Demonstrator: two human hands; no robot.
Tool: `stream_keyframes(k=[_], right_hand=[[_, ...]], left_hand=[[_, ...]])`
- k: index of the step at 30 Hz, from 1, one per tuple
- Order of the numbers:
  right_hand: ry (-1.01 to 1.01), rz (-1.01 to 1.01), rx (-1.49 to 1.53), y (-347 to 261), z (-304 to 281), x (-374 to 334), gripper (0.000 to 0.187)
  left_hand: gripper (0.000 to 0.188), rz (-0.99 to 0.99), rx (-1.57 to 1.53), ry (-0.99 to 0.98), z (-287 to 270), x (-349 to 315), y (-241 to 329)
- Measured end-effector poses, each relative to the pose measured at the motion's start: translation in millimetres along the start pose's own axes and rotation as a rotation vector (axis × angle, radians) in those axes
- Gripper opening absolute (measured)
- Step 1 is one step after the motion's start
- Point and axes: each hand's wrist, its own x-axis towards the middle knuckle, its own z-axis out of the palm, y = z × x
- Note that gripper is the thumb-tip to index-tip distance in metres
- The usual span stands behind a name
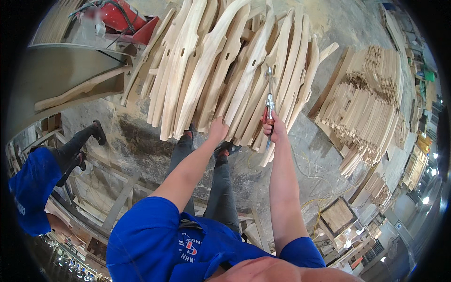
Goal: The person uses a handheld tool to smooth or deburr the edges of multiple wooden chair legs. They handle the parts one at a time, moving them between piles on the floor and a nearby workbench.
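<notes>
Pale curved wooden pieces (188,42), several with small slots cut in them, lie side by side in a pile in front of me. My left hand (219,130) is at the near end of one slotted wooden piece (228,61), its fingers curled round the end. In my right hand (276,128) is an air blow gun (270,101) with a silver body, red parts and a long thin nozzle. The nozzle points away from me, over the wooden pieces on the right of the pile. My fingers wrap its handle.
More wooden pieces are stacked in a large pile (361,103) on the right. A thin yellow hose (312,202) loops over the concrete floor. At the far left are a red machine (117,19) and a grey panel (61,70). Another person in blue (33,188) is at the left.
</notes>
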Motion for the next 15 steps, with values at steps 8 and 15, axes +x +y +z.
stream_keyframes(k=[8, 15], right_hand=[[-0.016, -0.027, -0.191, 20.2, 23.3, -18.8, 0.03], [0.224, -0.163, -0.424, 27.1, 83.0, 9.3, 0.032]], left_hand=[[0.062, -0.133, 0.16, -0.036, 35.8, 23.4, 12.9], [0.045, -0.166, 0.179, -0.292, 14.1, 42.5, 6.5]])
